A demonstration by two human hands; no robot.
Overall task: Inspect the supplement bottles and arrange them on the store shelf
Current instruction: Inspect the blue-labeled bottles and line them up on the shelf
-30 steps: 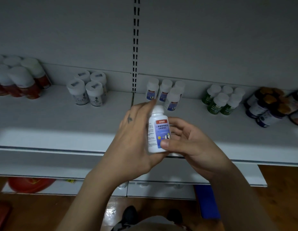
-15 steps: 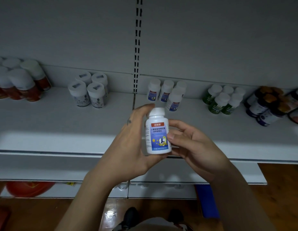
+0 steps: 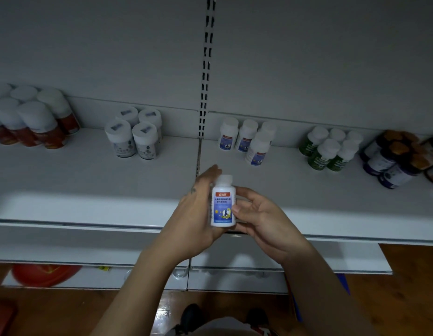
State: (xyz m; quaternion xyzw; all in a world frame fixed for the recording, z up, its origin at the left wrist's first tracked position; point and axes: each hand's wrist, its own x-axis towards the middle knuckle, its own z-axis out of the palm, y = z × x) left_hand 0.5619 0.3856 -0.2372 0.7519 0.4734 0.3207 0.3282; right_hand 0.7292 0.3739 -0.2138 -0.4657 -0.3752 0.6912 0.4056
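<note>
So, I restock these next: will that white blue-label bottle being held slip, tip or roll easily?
Probably rigid plastic: the white blue-label bottle shows no dent between the left hand and right hand. Taller than wide, it could tip if bumped on the shelf. Round, so likely to roll once down.

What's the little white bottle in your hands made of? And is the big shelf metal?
The bottle looks like smooth white plastic, slightly shiny, with a printed stick-on label. The shelf is probably painted metal, matte white: thin flat boards and a slotted strip up the back wall. The look alone cannot prove it.
</note>
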